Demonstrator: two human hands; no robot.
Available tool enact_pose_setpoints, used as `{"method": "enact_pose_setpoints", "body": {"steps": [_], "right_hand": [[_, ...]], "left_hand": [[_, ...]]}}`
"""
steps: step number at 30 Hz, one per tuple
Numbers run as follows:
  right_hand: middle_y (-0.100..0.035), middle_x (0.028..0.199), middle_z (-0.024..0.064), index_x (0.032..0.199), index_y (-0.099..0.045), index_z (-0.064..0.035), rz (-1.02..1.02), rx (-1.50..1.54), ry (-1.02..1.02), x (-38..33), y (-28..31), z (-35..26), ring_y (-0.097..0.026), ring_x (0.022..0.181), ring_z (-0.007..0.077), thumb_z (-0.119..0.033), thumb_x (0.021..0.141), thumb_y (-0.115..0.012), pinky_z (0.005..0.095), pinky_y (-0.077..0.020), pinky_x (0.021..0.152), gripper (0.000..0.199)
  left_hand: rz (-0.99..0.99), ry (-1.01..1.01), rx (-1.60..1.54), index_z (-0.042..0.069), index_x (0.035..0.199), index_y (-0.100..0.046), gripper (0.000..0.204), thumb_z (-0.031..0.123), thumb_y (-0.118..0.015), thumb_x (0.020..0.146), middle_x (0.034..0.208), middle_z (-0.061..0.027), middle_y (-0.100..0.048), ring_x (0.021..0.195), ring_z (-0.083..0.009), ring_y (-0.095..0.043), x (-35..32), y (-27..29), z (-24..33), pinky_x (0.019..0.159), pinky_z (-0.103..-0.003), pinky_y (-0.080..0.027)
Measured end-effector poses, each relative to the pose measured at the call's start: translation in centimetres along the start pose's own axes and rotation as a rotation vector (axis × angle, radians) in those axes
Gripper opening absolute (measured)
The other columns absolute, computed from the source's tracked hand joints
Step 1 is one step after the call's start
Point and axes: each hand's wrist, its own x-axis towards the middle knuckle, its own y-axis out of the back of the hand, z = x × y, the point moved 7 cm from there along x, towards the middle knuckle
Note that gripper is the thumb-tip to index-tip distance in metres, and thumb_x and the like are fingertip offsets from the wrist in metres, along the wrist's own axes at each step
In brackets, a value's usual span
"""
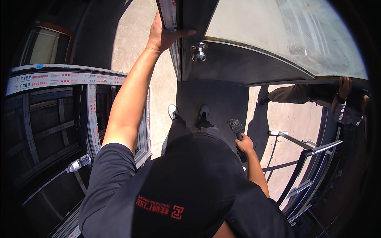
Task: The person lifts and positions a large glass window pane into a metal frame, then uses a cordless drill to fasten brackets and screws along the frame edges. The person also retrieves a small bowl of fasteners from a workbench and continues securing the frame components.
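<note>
My left hand (162, 39) is raised, gripping the edge of a dark door frame (168, 16) with the thumb laid across its near face. Beside that edge, a shiny round door knob (199, 54) sticks out from the dark door (226, 61). My right hand (245, 143) hangs low at my right side, wrapped around the body of a power tool that looks like an angle grinder (236, 127). The tool's grey head points away from me, and its rear part is partly hidden by my hand and clothing.
A large pale panel (270, 27) lies against the door's far side. Another person's hand (344, 86) holds its right end. Film-covered metal frames (63, 78) stand at left with a clear plastic bottle (79, 163). More metal frames (305, 166) lean at right.
</note>
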Motion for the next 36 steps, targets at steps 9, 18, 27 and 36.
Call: {"method": "enact_pose_setpoints", "body": {"steps": [9,18,27,36], "right_hand": [[-0.073,0.096,0.0196,0.11,-0.068,-0.0097,0.067,0.012,0.139,-0.1,3.1,-8.0,-0.069,0.1,0.0391,-0.032,0.076,-0.069,0.0468,-0.0528,0.09,0.041],[-0.073,0.093,0.0208,0.105,-0.068,-0.0087,0.128,-0.013,0.269,0.3,5.7,-11.2,-0.069,0.099,0.0393,-0.033,0.075,-0.07,0.047,-0.0527,0.09,0.039],[-0.073,0.096,0.019,0.104,-0.067,-0.0085,0.064,-0.08,0.15,0.5,4.8,-7.2,-0.069,0.101,0.0377,-0.033,0.077,-0.072,0.0466,-0.0524,0.091,0.037],[-0.072,0.09,0.02,0.1,-0.066,-0.0079,0.069,-0.117,0.151,-0.2,4.3,-5.0,-0.069,0.095,0.0402,-0.033,0.076,-0.074,0.0488,-0.0532,0.087,0.035]], "left_hand": [[0.001,0.016,-0.181,0.004,0.133,-0.05,0.09,0.025,-0.1,0.06,0.122,-0.0126,-0.067,0.111,-0.0261,-0.067,-0.4,0.0,0.5,0.097,-0.039,-0.056],[-0.124,0.137,0.059,0.003,0.147,-0.038,0.117,0.029,-0.102,0.052,0.151,-0.023,-0.04,0.139,-0.0362,-0.044,-4.1,-0.7,-0.6,0.114,-0.046,-0.041],[-0.026,0.154,-0.055,0.006,0.152,-0.03,0.131,0.033,-0.103,0.047,0.146,-0.0192,-0.049,0.137,-0.0361,-0.048,-6.2,-2.7,-4.3,0.112,-0.045,-0.044],[-0.005,0.131,-0.122,0.004,0.134,-0.05,0.098,0.025,-0.101,0.054,0.129,-0.0141,-0.059,0.123,-0.033,-0.057,-4.3,-4.3,-7.9,0.105,-0.043,-0.047]]}}
